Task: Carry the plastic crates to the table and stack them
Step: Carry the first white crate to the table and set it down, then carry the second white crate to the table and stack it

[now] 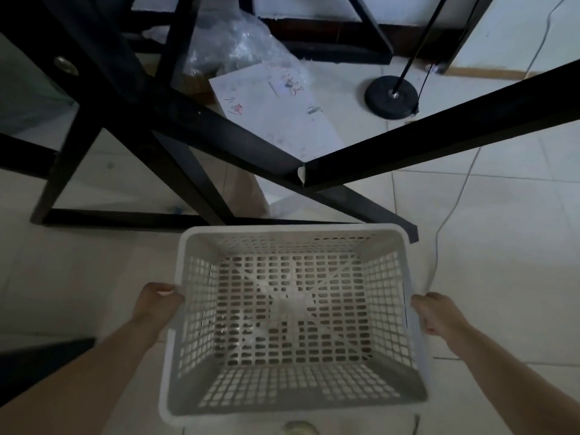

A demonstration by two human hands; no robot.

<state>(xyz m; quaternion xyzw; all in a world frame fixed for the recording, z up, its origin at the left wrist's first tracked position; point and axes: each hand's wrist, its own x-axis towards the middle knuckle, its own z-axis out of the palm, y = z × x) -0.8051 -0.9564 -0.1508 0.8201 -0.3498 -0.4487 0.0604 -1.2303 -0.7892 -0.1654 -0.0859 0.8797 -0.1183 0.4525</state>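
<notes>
A white perforated plastic crate (292, 321) fills the lower middle of the head view, open side up and empty. My left hand (157, 304) grips its left rim, fingers curled over the edge. My right hand (434, 312) grips the right rim in the same way. The crate hangs above a pale tiled floor, just in front of the corner (303, 174) of a glass-topped table with a black frame (439, 120). No other crate shows.
Through the glass I see black table legs (175, 171), a white board (273, 117) with scribbles, crumpled clear plastic (238, 45) and a round black lamp base (392, 95). A thin white cable (452, 211) runs along the floor on the right.
</notes>
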